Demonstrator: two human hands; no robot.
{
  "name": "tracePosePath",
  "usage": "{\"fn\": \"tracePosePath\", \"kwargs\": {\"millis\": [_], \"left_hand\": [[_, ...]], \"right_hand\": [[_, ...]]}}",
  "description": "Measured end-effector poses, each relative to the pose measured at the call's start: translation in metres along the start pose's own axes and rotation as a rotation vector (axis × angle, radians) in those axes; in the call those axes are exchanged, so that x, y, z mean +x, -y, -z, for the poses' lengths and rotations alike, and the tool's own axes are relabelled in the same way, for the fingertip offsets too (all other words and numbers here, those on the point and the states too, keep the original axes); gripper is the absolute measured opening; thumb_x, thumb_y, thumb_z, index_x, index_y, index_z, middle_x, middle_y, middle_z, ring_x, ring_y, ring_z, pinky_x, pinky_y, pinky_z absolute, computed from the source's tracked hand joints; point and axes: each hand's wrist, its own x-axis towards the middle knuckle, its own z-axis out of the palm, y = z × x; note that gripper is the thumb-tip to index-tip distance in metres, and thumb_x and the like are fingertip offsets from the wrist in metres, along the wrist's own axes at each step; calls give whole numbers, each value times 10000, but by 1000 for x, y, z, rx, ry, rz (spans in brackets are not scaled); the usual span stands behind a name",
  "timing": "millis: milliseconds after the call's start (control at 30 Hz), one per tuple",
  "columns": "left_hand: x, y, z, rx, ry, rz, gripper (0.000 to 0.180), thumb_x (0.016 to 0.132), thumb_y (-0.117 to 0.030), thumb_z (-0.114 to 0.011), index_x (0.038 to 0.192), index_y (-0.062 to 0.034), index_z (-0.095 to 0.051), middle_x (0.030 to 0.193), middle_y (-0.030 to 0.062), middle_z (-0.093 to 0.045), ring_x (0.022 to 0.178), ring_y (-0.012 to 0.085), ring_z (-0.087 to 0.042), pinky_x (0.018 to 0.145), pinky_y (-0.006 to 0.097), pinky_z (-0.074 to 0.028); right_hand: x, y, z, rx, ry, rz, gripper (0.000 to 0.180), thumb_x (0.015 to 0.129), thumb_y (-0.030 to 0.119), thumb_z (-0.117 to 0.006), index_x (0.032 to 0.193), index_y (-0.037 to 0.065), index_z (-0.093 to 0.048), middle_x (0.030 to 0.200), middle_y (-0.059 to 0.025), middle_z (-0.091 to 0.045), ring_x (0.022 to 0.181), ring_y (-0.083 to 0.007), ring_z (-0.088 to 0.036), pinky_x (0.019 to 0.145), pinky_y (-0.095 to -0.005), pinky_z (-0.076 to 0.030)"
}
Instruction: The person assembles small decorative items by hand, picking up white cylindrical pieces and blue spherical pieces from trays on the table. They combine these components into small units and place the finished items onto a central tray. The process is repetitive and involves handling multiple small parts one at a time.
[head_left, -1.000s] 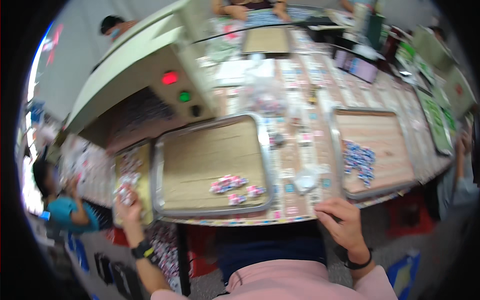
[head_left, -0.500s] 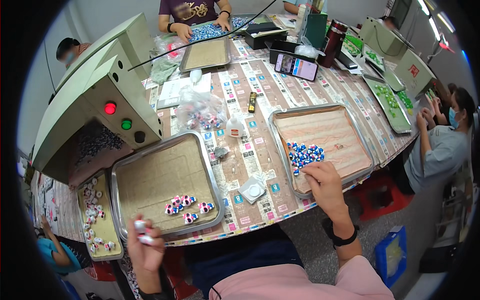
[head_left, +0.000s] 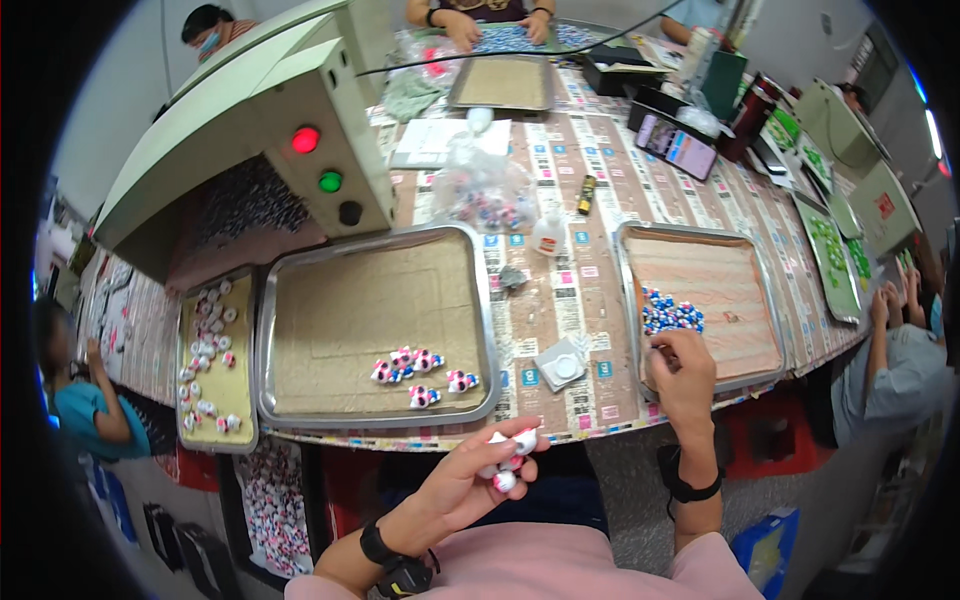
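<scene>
My left hand (head_left: 465, 475), palm turned up in front of my body, is closed round several small white and pink toy figure pieces (head_left: 512, 462). My right hand (head_left: 685, 375) is at the near left part of the pink-lined tray (head_left: 735, 300), its thumb and fingers pinched together. Whatever is between those fingertips is too small to make out. Right by them lies a pile of small blue and white pieces (head_left: 670, 312). To the left, a large metal tray (head_left: 370, 300) carries several white, pink and blue figures (head_left: 405, 363) near its front edge.
A narrow tray (head_left: 240, 350) of white round pieces stands far left, beside a beige machine (head_left: 230, 150) with red and green lights. A plastic bag (head_left: 485, 190), a small white bottle (head_left: 548, 235), a phone (head_left: 675, 145) and a white square item (head_left: 560, 364) lie mid-table. Other people work around the table.
My left hand has moved right, from the large tray's near left corner to in front of my body, still holding white pieces. My right hand stays pinched by the blue pile. The whole view has shifted.
</scene>
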Motion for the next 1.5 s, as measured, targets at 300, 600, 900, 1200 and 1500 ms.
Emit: {"fn": "tracePosePath", "kwargs": {"millis": [300, 600, 900, 1200, 1500], "left_hand": [[-3, 5, 2, 47, -39, -81, 310, 920, -15, -598, 1212, -85, -522, 1172, 97, -580, 996, 186, -629, 767, 283, -566], [-5, 5, -2, 121, -111, -76, 253, 938, -54, -590, 1186, -39, -543, 1116, 107, -595, 954, 185, -627, 739, 288, -558], [-8, 12, 4, 73, -115, -96, 278, 933, -51, -611, 1208, -44, -568, 1042, 78, -614, 923, 151, -636, 727, 252, -551], [-10, 11, 7, 56, -86, -100, 281, 932, -48, -615, 1209, -48, -567, 1048, 75, -607, 931, 147, -629, 712, 255, -546], [-7, 11, 3, 81, -152, -171, 269, 922, -39, -619, 1183, -43, -554, 1071, 99, -611, 926, 176, -633, 727, 286, -545]], "right_hand": [[-19, 25, 7, 653, 177, -88, 165, 793, -110, -629, 928, -17, -650, 1011, -50, -566, 881, -97, -543, 766, -211, -439], [-29, 55, -11, 758, 362, -262, 196, 828, -66, -677, 1021, -28, -673, 991, -59, -618, 855, -100, -623, 759, -219, -509], [-11, 76, -28, 246, 274, 91, 164, 792, -42, -683, 951, -6, -696, 879, -97, -652, 788, -170, -636, 684, -271, -493], [-5, 65, -42, 76, 293, 308, 148, 785, -16, -694, 931, 2, -701, 869, -134, -656, 798, -268, -650, 704, -326, -502], [-15, 81, -26, 233, 292, 169, 185, 761, -35, -700, 941, 3, -712, 879, -118, -669, 749, -195, -646, 657, -285, -502]]}}
